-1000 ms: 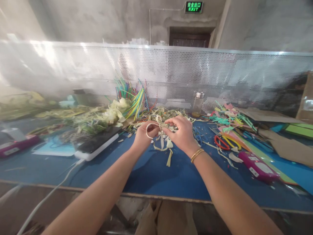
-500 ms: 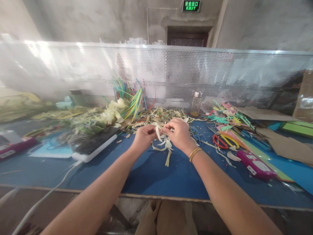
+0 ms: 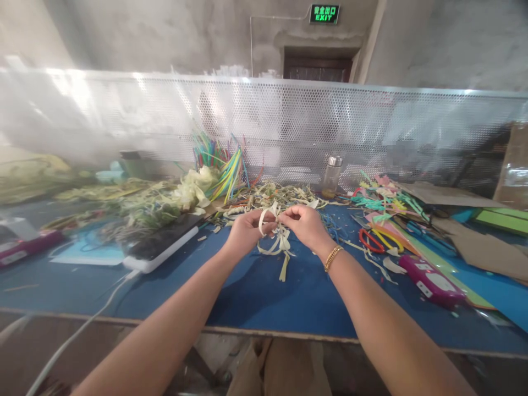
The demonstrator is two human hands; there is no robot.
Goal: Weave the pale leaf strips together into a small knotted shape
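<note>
Over the middle of the blue table, a pale cream strip (image 3: pixel 262 221) curves in a loop around the fingertips of my left hand (image 3: pixel 247 230). Those fingers are closed on the strip. My right hand (image 3: pixel 306 224), with a gold bracelet at the wrist, pinches the same pale material close by, and the fingertips of both hands nearly meet. Below them, more cream strips (image 3: pixel 282 242) lie or hang above the tabletop; whether they join the held strip I cannot tell. A heap of pale and greenish strips (image 3: pixel 284 193) is just behind my hands.
To the left, a dark tray with a white edge (image 3: pixel 165 250) carries tangled strips. Coloured pipe cleaners (image 3: pixel 226 176) stand behind. A glass bottle (image 3: pixel 331 179) is at the back. Scissors with red and yellow handles (image 3: pixel 371 240) and a magenta device (image 3: pixel 431 279) lie right. A perforated metal screen (image 3: pixel 305 126) closes the back.
The pale strip now bends into a loop around my left fingers. My right hand has shifted slightly right and down, its fingertips turned more toward the left hand.
</note>
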